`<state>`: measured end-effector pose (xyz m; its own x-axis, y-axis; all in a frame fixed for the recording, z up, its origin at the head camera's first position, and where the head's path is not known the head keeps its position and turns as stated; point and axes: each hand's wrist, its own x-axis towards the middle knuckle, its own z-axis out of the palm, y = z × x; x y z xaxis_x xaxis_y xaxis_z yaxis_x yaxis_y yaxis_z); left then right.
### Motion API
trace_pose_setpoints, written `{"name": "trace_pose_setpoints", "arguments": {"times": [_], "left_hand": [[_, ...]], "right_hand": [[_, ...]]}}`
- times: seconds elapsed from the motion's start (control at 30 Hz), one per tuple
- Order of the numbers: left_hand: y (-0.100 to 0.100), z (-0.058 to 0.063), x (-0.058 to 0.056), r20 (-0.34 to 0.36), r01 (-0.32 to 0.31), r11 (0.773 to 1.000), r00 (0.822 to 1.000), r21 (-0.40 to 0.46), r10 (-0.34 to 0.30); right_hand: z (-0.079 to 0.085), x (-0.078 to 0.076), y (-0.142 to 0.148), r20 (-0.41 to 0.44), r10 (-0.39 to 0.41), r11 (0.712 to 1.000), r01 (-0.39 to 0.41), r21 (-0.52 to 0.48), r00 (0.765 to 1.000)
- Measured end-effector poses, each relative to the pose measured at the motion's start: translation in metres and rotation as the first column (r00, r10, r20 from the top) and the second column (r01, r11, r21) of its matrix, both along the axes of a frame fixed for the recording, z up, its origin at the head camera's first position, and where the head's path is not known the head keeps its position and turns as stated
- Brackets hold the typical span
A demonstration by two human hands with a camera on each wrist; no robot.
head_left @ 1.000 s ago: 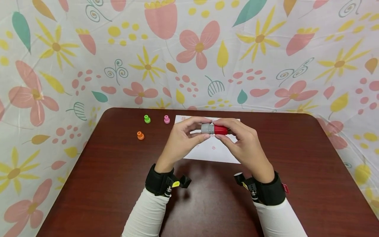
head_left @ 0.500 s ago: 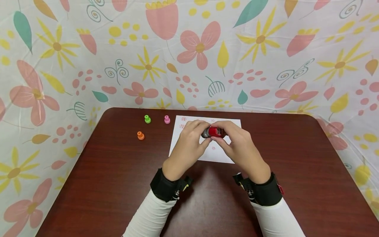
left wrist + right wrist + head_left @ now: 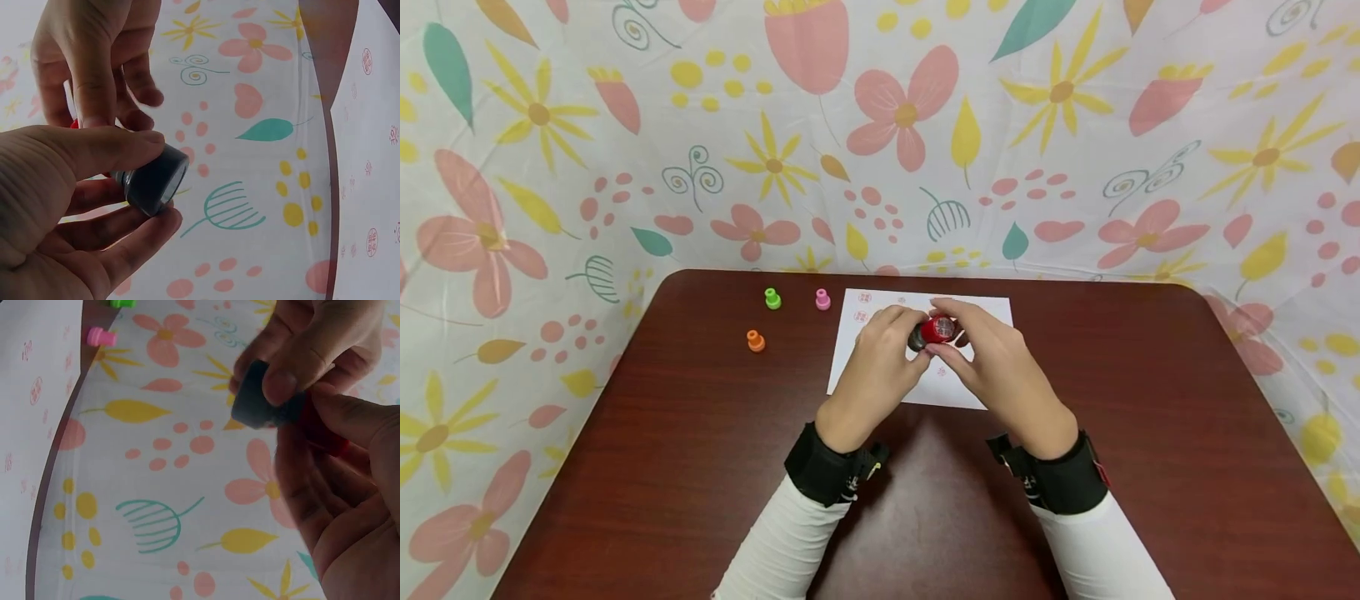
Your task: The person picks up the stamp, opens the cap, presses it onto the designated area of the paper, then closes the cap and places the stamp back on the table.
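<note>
Both hands hold a small stamp [image 3: 938,329] over a white paper [image 3: 951,390] that bears red stamp marks. It has a red body with a round patterned end facing up toward the head camera, and a dark grey, clear-rimmed part at its other end. My left hand [image 3: 880,362] pinches the grey part [image 3: 156,181] between thumb and fingers. On the red part [image 3: 322,428], my right hand [image 3: 1003,367] grips with thumb and fingers. The hands nearly touch at the thumbs. Fingers hide much of the stamp in both wrist views.
Left of the paper, three small knobbed plastic pieces stand on the dark brown table [image 3: 662,467]: a green one [image 3: 772,298], a pink one [image 3: 823,299] and an orange one [image 3: 756,342]. A flower-patterned cloth [image 3: 880,225] rises behind the table's far edge.
The stamp, held level across a second ago, has been tilted so its red patterned end faces the head camera. The left hand has turned inward, covering more of the grey part.
</note>
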<state>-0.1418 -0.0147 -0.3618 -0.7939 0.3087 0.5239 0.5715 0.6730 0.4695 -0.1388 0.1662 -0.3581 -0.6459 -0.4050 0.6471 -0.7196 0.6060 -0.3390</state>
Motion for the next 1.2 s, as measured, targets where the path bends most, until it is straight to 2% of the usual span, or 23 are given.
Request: {"name": "trace_pose_setpoints", "arguments": {"times": [0.27,0.53,0.73,0.97,1.2], "left_hand": [[-0.007,-0.004,-0.008,0.027,0.004,1.000,1.000,0.025,-0.005],[-0.023,-0.009,-0.016,0.080,-0.065,0.995,0.995,0.082,0.058],[-0.040,-0.010,-0.027,0.097,-0.121,0.991,0.989,0.059,0.115],[-0.068,-0.027,-0.041,0.127,-0.193,0.981,0.973,-0.005,0.193],[-0.095,-0.047,-0.051,0.211,-0.221,0.975,0.952,-0.028,0.221]], "right_hand": [[0.006,0.000,0.012,0.039,-0.076,0.997,0.076,0.015,0.996],[0.005,-0.002,0.015,0.040,-0.085,0.996,0.084,0.039,0.996],[0.005,-0.004,0.018,0.080,-0.108,0.992,0.102,0.071,0.991],[0.001,-0.008,0.018,0.163,-0.111,0.989,0.093,0.111,0.980],[-0.006,-0.009,0.013,0.208,-0.130,0.985,0.103,0.137,0.969]]}}
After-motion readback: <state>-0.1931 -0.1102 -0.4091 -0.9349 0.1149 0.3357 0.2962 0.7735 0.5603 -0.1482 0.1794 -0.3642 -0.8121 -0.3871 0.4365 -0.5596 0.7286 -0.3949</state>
